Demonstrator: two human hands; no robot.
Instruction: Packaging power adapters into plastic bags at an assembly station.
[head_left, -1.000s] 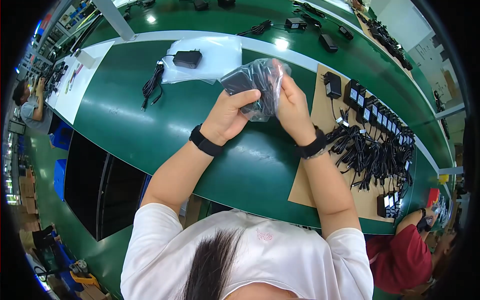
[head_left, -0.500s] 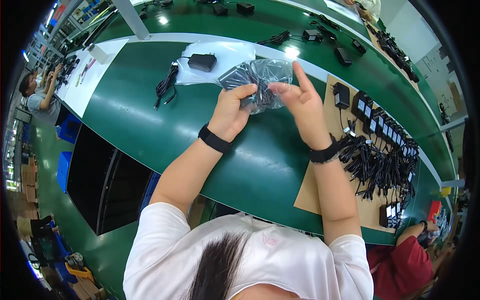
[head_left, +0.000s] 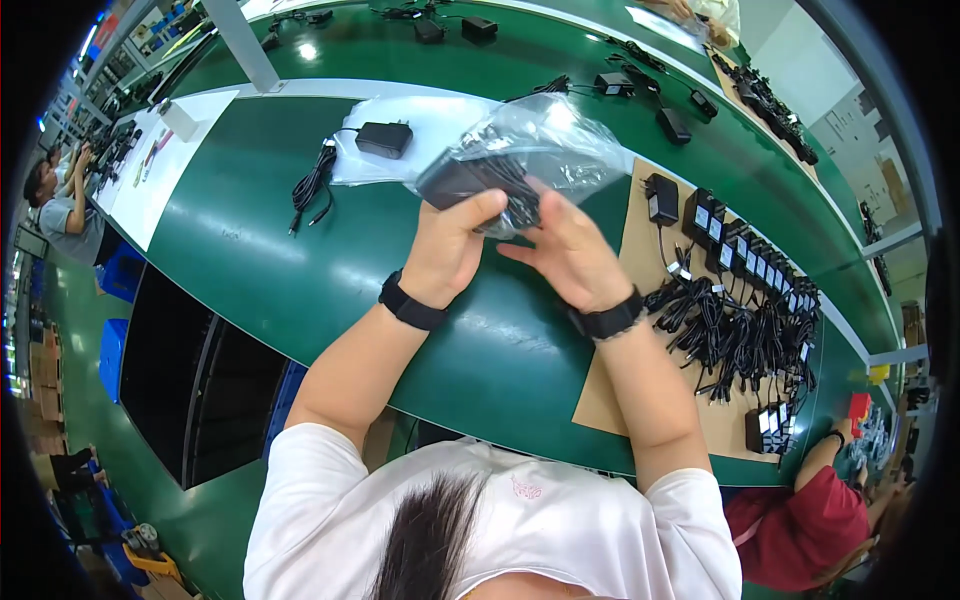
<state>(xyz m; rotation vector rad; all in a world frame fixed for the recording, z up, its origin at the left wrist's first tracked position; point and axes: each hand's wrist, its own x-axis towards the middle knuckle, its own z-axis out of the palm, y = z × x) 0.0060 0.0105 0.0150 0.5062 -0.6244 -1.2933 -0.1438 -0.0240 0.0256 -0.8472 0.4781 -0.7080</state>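
My left hand [head_left: 452,245] is closed on a black power adapter [head_left: 462,183] inside a clear plastic bag [head_left: 570,150], thumb on top. The bundled black cable shows through the film beside the adapter. The bag's loose, wrinkled part sticks out to the far right. My right hand [head_left: 578,255] is at the near right side of the bag, fingertips against the cable end and thumb stretched apart below; its fingers are slightly blurred. Beyond my left hand, another black adapter [head_left: 384,139] rests on a stack of clear bags [head_left: 360,172], its coiled cable [head_left: 312,188] hanging off to the left.
On the right, a brown cardboard sheet [head_left: 600,400] bears rows of black adapters [head_left: 735,245] with tangled cables [head_left: 745,335]. More adapters [head_left: 674,126] lie across the white divider on the green table [head_left: 510,340]. Co-workers sit at far left and lower right [head_left: 800,530].
My right hand has dropped from a raised, pointing finger to the bag's near side. The bag's loose part has spread out to the far right. My view has shifted slightly.
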